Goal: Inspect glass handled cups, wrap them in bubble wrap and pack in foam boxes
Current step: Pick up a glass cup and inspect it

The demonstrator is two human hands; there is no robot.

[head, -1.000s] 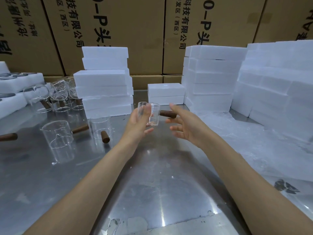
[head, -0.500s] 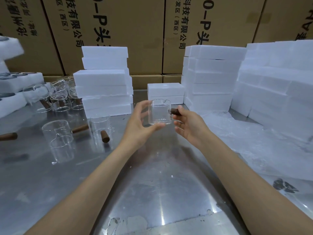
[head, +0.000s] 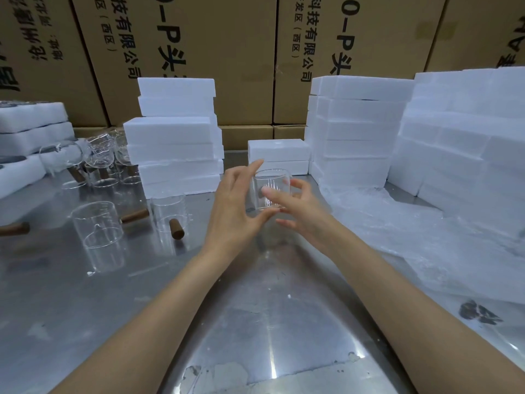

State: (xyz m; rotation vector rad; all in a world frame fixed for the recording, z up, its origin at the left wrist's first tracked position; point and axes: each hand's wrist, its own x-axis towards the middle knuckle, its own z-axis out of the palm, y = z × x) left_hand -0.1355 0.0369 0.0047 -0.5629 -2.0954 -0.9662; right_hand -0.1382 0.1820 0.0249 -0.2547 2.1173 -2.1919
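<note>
Now, cup (head: 270,191) between both hands.

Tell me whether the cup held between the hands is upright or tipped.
Roughly upright: the held cup has its rim on top and base below, between the left hand and right hand.

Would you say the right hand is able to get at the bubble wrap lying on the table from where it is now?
Probably yes, once free: the bubble wrap lies open on the table just beside the right hand with nothing between them, but that hand and the left hand now hold the glass cup.
</note>
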